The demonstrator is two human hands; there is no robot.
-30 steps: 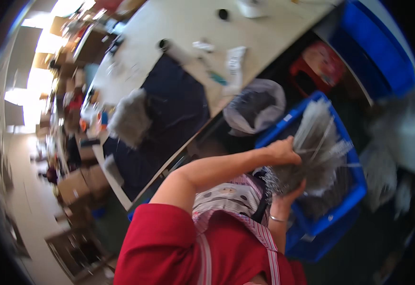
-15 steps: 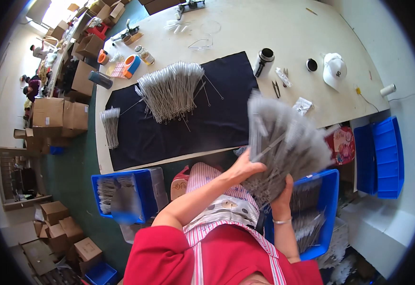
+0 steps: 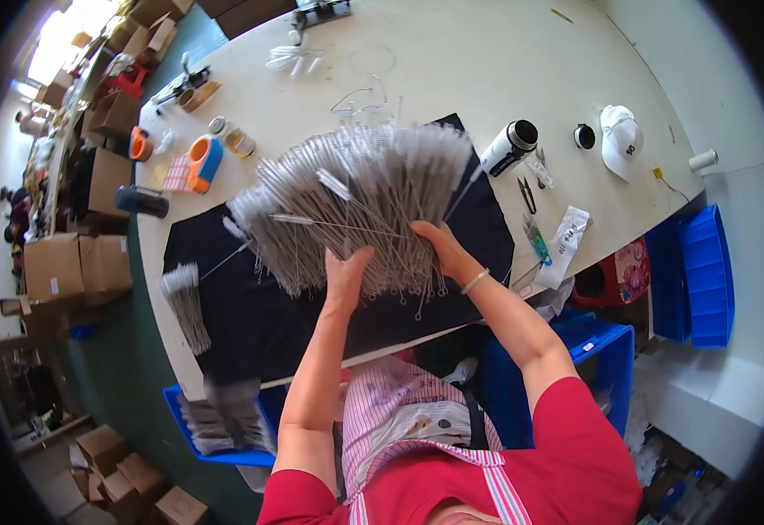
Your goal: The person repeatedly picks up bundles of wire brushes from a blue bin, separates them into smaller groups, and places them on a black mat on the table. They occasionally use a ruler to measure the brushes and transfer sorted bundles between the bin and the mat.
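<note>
While a bundle (image 3: 188,311) lies at the cloth's (image 3: 255,337) left edge, the left hand (image 3: 344,278) grips brushes (image 3: 360,206) over the cloth's middle; the right hand (image 3: 443,251) grips their right side. Positioning appears in hand; the next move calls for even support.

Left hand (image 3: 347,273) and right hand (image 3: 439,248) grip opposite sides of large brush bundle (image 3: 355,188) over dark cloth (image 3: 246,328) on bench (image 3: 452,74), smaller brush bunch (image 3: 187,306) at cloth's left edge.
</note>
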